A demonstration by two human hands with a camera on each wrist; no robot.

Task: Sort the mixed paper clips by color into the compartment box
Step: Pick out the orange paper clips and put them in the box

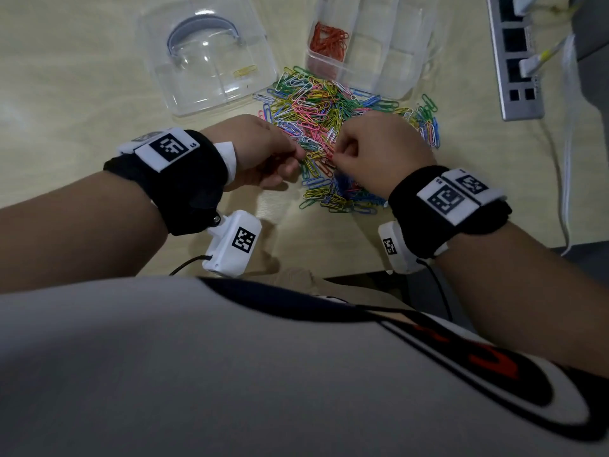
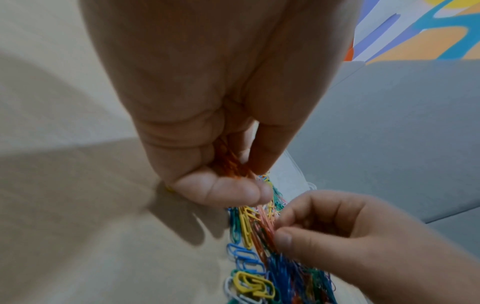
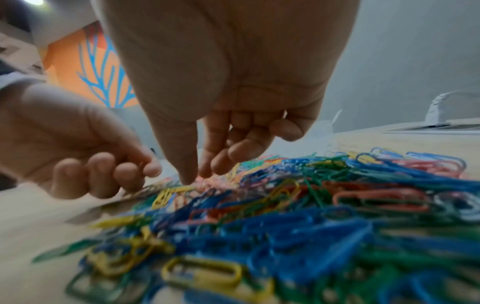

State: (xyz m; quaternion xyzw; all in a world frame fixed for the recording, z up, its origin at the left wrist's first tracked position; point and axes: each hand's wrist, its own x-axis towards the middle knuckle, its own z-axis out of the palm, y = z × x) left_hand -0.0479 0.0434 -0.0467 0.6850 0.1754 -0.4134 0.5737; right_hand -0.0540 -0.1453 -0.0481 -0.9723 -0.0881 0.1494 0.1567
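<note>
The left hand [image 2: 207,127] grasps a bunch of red paper clips [image 2: 231,164] while the right hand [image 1: 379,153] pinches into the multicoloured clip pile [image 1: 329,107].

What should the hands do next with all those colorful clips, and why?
Probably the right hand should pinch one more red clip from the mixed pile and pass it to the left hand. The left hand already holds a bunch of red clips, and the compartment box holds only red ones so far.
</note>
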